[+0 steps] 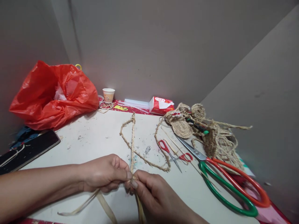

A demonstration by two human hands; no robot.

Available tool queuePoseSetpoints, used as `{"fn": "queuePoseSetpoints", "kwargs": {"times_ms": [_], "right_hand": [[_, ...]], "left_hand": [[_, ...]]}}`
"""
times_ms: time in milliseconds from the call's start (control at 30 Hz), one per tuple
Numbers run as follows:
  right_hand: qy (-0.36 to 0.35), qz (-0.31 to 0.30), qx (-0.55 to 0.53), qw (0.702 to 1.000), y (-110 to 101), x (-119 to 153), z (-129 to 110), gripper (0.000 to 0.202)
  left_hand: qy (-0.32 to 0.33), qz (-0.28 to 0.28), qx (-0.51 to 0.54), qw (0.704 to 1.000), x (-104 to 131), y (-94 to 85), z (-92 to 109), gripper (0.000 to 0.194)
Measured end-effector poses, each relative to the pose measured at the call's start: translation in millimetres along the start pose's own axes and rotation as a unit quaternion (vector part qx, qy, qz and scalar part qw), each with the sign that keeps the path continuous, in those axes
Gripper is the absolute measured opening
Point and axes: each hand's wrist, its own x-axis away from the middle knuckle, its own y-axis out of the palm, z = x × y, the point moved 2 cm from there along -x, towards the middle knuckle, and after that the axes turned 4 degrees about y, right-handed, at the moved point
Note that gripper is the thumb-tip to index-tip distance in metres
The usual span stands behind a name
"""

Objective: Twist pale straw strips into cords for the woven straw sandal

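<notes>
A braided straw cord (133,140) runs straight up the white table from between my hands, then loops round and trails off to the right. My left hand (108,174) pinches the cord's lower end between thumb and fingers, and loose flat strands (105,205) hang below it. Touching it at the same spot, my right hand (151,189) is closed on the strands too, with more of them hanging under its fingers. The exact crossing of the strands is partly hidden by my fingertips.
Large scissors with red and green handles (229,186) and small red scissors (173,154) lie right, by coiled straw pieces (182,126). A red bag (56,96) and phone (46,146) are left. A paper cup (108,95) and tissue pack (160,105) stand behind.
</notes>
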Motion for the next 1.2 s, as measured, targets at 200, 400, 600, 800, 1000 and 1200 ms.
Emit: {"fn": "queuePoseSetpoints", "kwargs": {"times_ms": [200, 400, 600, 800, 1000, 1200], "right_hand": [[0.027, 0.005, -0.005, 1.0, 0, -1, 2, 0.03], [0.036, 0.009, -0.064, 0.997, 0, -1, -1, 0.026], [0.026, 0.017, -0.086, 0.996, 1, -3, -5, 0.022], [0.036, 0.028, -0.009, 0.999, 2, -2, -2, 0.023], [0.001, 0.032, 0.048, 0.998, 1, -3, -1, 0.023], [-0.001, 0.02, 0.068, 0.997, -5, -1, -5, 0.026]], "left_hand": [[0.0, 0.0, -0.032, 0.999, -2, -0.5, 2, 0.016], [0.134, 0.122, -0.18, 0.967, 3, 4.2, 8, 0.016], [0.087, 0.06, -0.077, 0.991, 0, 15.3, -1, 0.012], [0.1, 0.084, -0.111, 0.985, 1, 15.2, -1, 0.012], [0.092, 0.057, -0.169, 0.98, 2, 11.1, 6, 0.022], [0.006, 0.023, -0.09, 0.996, 0, 2.2, 2, 0.035]]}}
